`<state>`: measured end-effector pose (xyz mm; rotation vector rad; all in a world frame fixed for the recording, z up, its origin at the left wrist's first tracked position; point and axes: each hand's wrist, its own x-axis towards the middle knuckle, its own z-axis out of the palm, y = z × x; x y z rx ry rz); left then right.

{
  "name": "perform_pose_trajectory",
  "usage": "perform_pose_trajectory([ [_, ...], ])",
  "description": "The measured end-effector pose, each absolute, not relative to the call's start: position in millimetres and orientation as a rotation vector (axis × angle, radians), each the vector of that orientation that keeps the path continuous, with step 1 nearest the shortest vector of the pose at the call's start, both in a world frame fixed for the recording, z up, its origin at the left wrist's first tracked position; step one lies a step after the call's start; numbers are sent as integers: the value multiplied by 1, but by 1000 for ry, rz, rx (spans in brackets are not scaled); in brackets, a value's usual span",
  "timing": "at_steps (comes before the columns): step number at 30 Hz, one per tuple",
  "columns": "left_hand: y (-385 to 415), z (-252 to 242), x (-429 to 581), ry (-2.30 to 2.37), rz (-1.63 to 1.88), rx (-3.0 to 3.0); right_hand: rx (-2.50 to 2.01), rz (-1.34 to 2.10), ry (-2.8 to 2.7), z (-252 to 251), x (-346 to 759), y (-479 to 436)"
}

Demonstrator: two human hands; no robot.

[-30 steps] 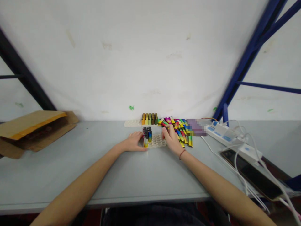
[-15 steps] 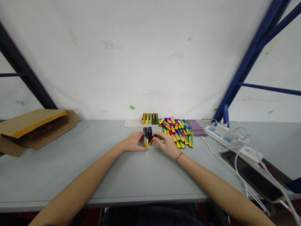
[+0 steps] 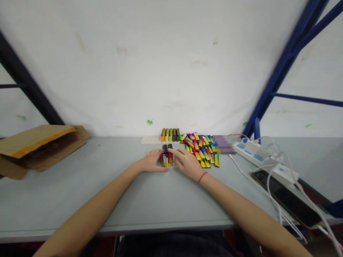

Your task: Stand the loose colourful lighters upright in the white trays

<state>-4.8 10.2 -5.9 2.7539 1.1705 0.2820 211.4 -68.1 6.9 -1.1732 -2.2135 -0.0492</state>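
Several upright lighters (image 3: 165, 159) with black tops and shiny coloured bodies stand in a pale holed tray (image 3: 175, 162) in front of me. My left hand (image 3: 153, 161) wraps round the tray's left side, its thumb along the front and its fingers behind. Over the tray's right part, my right hand (image 3: 186, 161) touches the top of a red lighter (image 3: 170, 159) with an outstretched fingertip. Its thumb is apart from that lighter. The lower ends of the lighters are partly hidden. To the right lies a loose pile of multicoloured lighters (image 3: 197, 145).
Behind stands a block of yellow, green and brown lighters (image 3: 170, 135), beside a white holed tray (image 3: 151, 139). A brown paper bag (image 3: 40, 144) lies on the left. On the right are a power strip (image 3: 265, 160), white cables and a phone (image 3: 286, 198).
The lighter my right hand pinched at a tilt now stands upright in the front row. My right hand has moved slightly left and its fingertip rests on top. My left hand stays put.
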Motion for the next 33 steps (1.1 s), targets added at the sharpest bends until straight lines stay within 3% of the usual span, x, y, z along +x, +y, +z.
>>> perform_pose_trajectory([
  [6,9,-4,-5,1179,257,2756,-1320,-153,-2200,33,230,-71],
  [12,9,-1,-5,1187,201,2744,-2213,-132,-1730,65,306,-60],
  [16,10,-2,-6,1188,208,2736,-2495,351,-1783,60,345,-55],
  [19,10,-2,-5,1192,214,2730,-2521,617,-1832,47,351,-51],
  [24,11,-3,-6,1185,224,2739,-2505,662,-1862,36,347,-45],
  [33,10,-2,-5,1195,221,2737,-2124,958,-1722,62,368,-63],
])
